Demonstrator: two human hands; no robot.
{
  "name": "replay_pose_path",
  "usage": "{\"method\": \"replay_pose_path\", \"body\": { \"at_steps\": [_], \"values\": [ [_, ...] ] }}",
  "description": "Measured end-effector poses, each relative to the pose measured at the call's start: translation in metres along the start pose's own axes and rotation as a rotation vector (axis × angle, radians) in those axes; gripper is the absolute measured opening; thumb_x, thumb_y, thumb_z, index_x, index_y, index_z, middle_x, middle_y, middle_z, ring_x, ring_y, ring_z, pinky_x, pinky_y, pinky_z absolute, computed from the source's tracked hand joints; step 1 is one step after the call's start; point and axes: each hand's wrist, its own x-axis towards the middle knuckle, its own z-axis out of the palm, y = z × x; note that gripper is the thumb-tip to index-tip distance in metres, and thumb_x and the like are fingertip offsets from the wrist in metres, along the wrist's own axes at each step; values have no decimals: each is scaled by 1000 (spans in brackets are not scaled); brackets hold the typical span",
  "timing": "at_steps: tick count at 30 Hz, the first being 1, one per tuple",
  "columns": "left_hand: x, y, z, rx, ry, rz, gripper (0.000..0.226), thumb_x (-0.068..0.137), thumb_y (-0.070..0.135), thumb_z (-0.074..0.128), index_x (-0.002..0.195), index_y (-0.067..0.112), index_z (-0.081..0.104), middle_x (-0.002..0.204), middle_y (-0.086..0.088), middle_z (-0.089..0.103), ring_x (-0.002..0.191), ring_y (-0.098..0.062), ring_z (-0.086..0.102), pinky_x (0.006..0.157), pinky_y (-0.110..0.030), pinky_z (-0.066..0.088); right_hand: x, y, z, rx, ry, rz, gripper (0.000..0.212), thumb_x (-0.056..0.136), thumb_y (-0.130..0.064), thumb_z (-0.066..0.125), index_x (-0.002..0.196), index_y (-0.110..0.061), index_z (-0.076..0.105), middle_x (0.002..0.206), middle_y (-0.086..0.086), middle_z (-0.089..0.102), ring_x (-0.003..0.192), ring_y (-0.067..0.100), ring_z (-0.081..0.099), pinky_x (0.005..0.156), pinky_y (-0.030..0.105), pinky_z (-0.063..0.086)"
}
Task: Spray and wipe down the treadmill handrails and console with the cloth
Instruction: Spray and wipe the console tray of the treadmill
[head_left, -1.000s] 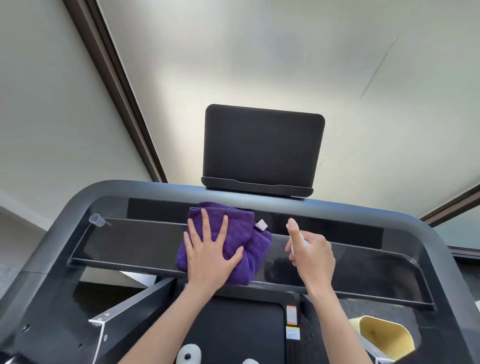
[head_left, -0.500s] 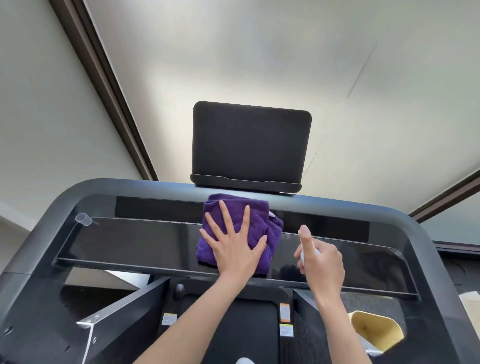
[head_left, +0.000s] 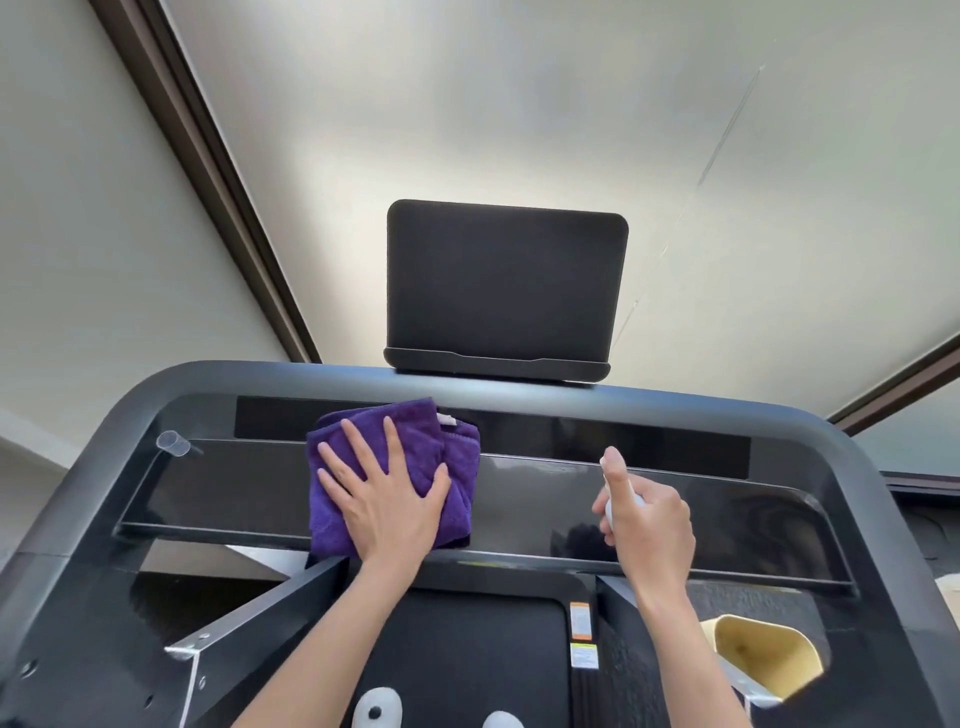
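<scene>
Purple folded microfibre cloth (head_left: 395, 467) lies under my flat left hand (head_left: 387, 499) on the glossy black treadmill console (head_left: 519, 499) — my right hand (head_left: 649, 519) grips a small white spray bottle (head_left: 621, 506).

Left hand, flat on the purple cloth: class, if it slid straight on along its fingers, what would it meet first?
Probably the treadmill's raised grey top rim, just beyond the folded purple cloth under the left hand; depth is unclear.
</scene>
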Motion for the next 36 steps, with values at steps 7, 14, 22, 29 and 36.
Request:
{"method": "replay_pose_path", "body": {
  "at_steps": [7, 14, 22, 29, 36],
  "values": [
    [-11, 97, 7, -48, -50, 146, 94, 80, 77, 12, 156, 23, 1, 160, -25, -9, 143, -55, -3, 113, -66, 10, -1, 4, -15, 27, 43, -2, 77, 73, -85, 27, 46, -19, 59, 47, 3, 60, 57, 27, 63, 63, 32, 41],
    [-4, 32, 8, 0, -29, 292, 91, 81, 69, 20, 156, 19, 11, 160, -23, -10, 145, -50, -5, 119, -58, 8, -7, 12, -18, 37, 48, 10, 79, 72, -86, 26, 46, -18, 58, 45, 1, 59, 57, 27, 63, 63, 32, 40],
    [9, 6, -3, -4, -20, -4, 99, 80, 77, 11, 156, 14, 7, 160, -27, -2, 143, -55, 7, 114, -61, 13, -7, 12, -11, 69, 38, 15, 79, 72, -85, 27, 47, -17, 59, 46, 1, 60, 57, 26, 62, 62, 30, 39],
    [-16, 109, 14, -39, 15, 319, 89, 85, 76, 19, 157, 23, 11, 161, -22, 0, 144, -53, -2, 116, -63, 10, 2, 25, -22, 46, 58, 49, 77, 73, -84, 28, 46, -18, 57, 45, 1, 59, 58, 27, 63, 63, 32, 42],
    [-20, 70, 19, -22, 20, 426, 78, 89, 66, 25, 155, 25, 21, 163, -13, -1, 148, -44, 1, 116, -62, 16, 12, 39, -36, 48, 85, 64, 77, 73, -83, 28, 47, -17, 59, 43, 0, 57, 58, 26, 63, 62, 31, 39]
  ]
}}
